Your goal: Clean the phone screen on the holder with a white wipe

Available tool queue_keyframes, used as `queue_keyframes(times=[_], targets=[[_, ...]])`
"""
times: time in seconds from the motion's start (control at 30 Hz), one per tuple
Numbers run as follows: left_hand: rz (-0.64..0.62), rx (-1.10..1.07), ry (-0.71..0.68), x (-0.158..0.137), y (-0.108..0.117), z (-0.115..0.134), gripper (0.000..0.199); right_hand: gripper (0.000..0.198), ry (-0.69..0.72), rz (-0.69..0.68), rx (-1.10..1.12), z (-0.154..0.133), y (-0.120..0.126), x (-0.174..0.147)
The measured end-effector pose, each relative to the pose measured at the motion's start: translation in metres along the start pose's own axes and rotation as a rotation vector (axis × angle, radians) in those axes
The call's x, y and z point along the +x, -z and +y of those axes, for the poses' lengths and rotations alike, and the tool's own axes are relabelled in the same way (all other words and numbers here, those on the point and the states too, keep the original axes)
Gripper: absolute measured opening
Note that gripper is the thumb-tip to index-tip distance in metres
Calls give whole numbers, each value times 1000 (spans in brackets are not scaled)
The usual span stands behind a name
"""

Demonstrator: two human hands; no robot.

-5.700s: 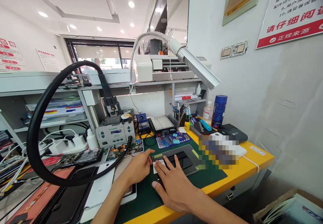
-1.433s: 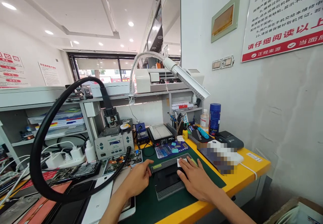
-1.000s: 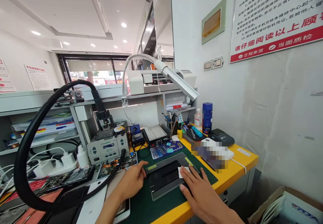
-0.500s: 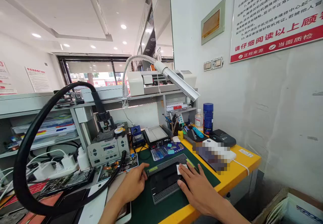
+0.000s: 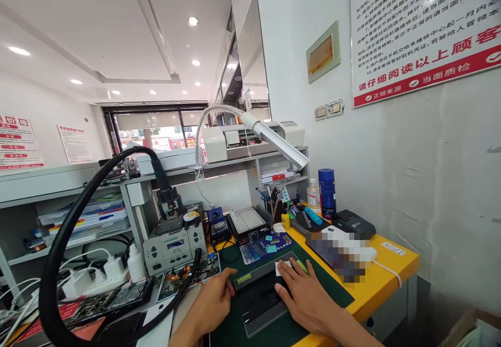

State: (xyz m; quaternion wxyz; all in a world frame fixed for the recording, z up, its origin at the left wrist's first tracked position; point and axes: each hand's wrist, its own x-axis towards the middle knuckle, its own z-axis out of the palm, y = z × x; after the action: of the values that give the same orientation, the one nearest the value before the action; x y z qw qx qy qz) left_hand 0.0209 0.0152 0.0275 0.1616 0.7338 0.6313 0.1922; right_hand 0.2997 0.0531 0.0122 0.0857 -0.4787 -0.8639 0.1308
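Observation:
My right hand (image 5: pixel 303 292) lies over a small white wipe (image 5: pixel 281 268), pinning it under the fingertips, with the thumb spread aside. The wipe touches the upper part of a flat black panel (image 5: pixel 258 297), which looks like a phone part. Under the panel is a grey perforated plate (image 5: pixel 266 323) with yellow-green strips. At the plate's left edge is my left hand (image 5: pixel 213 300), its index finger out and the other fingers curled inward. What those curled fingers hold, if anything, is hidden. Both plate and panel rest on a dark green mat (image 5: pixel 332 297).
A hot-air station (image 5: pixel 174 248) and its thick black hose (image 5: pixel 49 279) stand left, beside circuit boards (image 5: pixel 113 295). Behind the mat are a tray-like device (image 5: pixel 248 222) and a pen holder (image 5: pixel 277 206). A blue can (image 5: pixel 327 193) and a black box (image 5: pixel 352 224) stand right.
The view has shifted, so the bench sits lower and slightly further right in the picture. My right hand stays on the white wipe; my left hand stays by the plate's left edge.

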Motion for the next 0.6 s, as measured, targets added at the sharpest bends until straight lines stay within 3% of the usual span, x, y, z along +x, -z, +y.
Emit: queue_keyframes(times=[0.37, 0.6], targets=[[16, 61, 4, 1, -6, -6, 51, 69, -15, -35, 77, 6, -5, -39], [-47, -3, -5, 2, -5, -11, 47, 68, -21, -28, 103, 1, 0, -46]])
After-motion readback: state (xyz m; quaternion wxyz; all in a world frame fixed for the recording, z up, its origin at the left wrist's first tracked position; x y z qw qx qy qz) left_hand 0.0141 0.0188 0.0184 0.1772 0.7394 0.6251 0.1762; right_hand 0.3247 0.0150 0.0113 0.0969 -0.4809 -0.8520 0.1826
